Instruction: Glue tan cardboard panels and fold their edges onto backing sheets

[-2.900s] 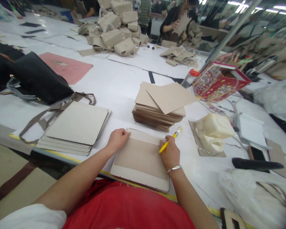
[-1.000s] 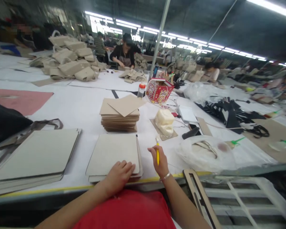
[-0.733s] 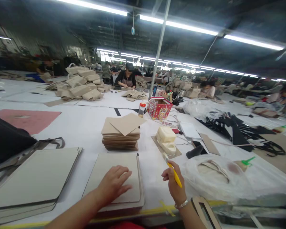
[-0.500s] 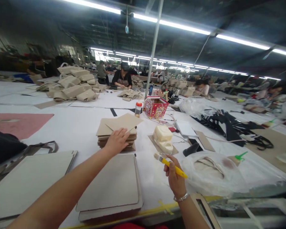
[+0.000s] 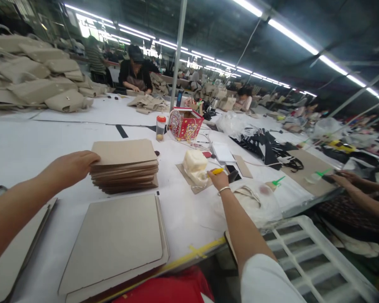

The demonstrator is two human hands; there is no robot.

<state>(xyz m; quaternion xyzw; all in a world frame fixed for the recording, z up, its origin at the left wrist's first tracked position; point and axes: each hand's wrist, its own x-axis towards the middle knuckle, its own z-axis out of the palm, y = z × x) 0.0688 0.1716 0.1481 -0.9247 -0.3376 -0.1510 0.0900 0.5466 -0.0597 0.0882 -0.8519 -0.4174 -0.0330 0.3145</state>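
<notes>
My right hand is closed round a paintbrush with a yellow handle. The bristle end is by the opening of a cream plastic container, and the hand hides much of the brush. This container stands on a small grey-brown board. On the left, my left hand has its fingers pressed together at the left corner of the top beige panel. That panel lies on a neat stack of similar pieces. Larger grey boards lie in a pile nearer to me.
Beyond the stack are a jar with an orange lid and a red patterned box. Right of the brush lies a clear plastic bag. Bag parts are heaped at the far left. A co-worker's hands are at the right edge.
My left hand has gone from the top of the stack to its left corner. The brush has moved forward to the cream container. A loose, skewed panel now lies squared on the stack. The view has turned right.
</notes>
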